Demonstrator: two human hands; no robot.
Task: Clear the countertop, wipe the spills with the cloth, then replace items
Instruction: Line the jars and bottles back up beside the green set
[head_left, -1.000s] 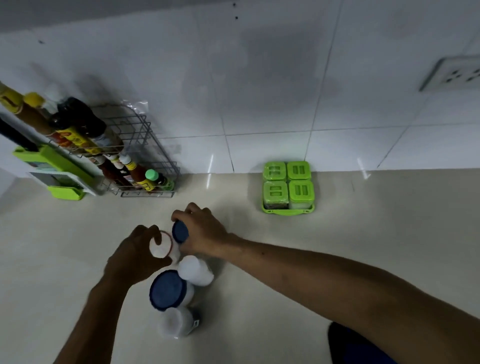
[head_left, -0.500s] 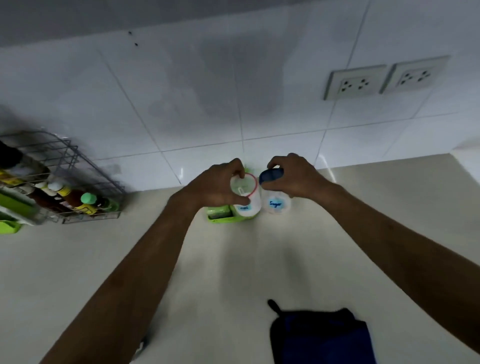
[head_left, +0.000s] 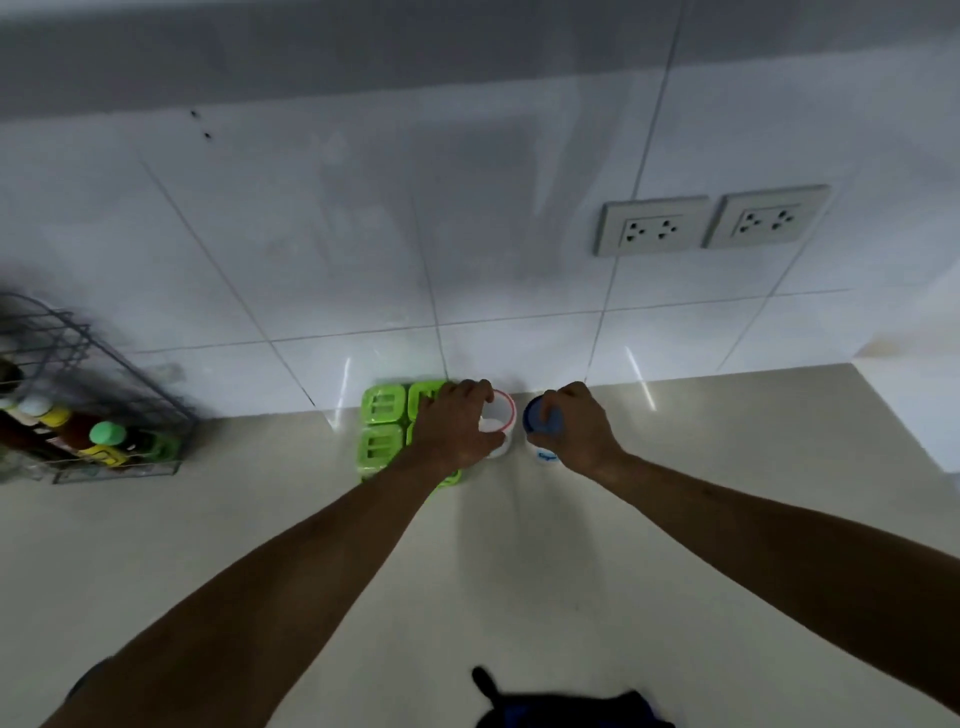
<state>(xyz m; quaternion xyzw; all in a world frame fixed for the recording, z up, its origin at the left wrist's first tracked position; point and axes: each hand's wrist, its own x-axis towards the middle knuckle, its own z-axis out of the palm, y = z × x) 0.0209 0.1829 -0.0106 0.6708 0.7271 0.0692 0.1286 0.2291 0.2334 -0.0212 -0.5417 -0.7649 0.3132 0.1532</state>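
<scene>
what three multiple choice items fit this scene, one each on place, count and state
1. Where is the green container set?
A) by the wall, left of the red-rimmed jar
B) in the wire rack
C) at the counter's near edge
2. How many wall socket plates?
A) one
B) two
C) four
3. What is the right hand doing?
A) lying flat
B) gripping the blue-lidded jar
C) hanging idle
1 A, it stands by the tiles beside that jar; 2 B, two sit side by side; 3 B, fingers curl round the lid.

Red-rimmed jar (head_left: 501, 422) and blue-lidded jar (head_left: 543, 425) — carried from mid-surface (head_left: 519, 582) back to the wall (head_left: 519, 270), beside the green set (head_left: 382, 431).
</scene>
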